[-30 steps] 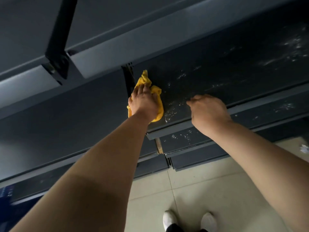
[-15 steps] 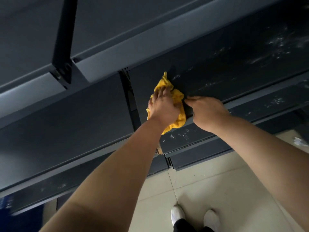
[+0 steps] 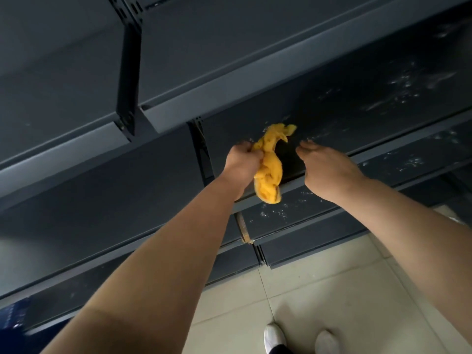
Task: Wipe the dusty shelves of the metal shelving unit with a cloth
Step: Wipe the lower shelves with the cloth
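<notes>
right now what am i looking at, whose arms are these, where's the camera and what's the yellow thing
There is no machine here. These are a person's two bare arms, seen by one wide-angle camera worn on their head, which looks forward and down. That is why the white shoes and the pale tiled floor show at the bottom.

In front stands a dark grey metal shelving unit. The left hand has its grip closed round a crumpled yellow cloth, which lies bunched on a shelf and reaches over its front edge. The right hand holds nothing, and its loosely curled fingers are at the front of the same shelf.

White dust specks lie on that shelf off to the right, and there are more on the shelf below.
</notes>
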Demonstrator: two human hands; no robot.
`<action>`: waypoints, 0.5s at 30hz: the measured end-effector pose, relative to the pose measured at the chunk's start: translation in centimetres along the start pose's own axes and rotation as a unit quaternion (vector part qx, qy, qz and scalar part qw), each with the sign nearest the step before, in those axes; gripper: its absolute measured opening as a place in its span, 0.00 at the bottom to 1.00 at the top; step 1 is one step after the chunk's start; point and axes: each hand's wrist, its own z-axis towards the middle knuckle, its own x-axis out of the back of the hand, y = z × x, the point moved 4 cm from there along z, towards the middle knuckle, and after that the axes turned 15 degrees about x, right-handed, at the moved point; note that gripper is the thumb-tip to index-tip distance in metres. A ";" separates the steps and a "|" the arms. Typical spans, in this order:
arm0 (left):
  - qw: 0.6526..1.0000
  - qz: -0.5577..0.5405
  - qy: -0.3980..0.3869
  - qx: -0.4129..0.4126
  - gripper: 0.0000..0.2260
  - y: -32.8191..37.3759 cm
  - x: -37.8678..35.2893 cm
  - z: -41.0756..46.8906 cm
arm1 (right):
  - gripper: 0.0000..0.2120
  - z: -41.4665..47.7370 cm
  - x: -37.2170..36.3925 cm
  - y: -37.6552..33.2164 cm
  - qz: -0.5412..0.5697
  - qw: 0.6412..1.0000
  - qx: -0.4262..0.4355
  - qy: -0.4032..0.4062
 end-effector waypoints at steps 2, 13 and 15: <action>0.989 -0.134 -0.041 0.057 0.07 0.1 0.3 -0.1 | 0.24 0.1 0.6 0.0 0.000 1.000 -0.012 0.017; 0.941 0.271 0.199 0.030 0.16 -2.6 5.8 0.5 | 0.28 4.6 -2.7 -5.6 0.057 0.997 0.047 0.013; 0.935 0.281 0.212 0.037 0.19 -3.2 6.7 0.8 | 0.32 5.6 -4.4 -7.1 0.039 0.997 0.064 0.001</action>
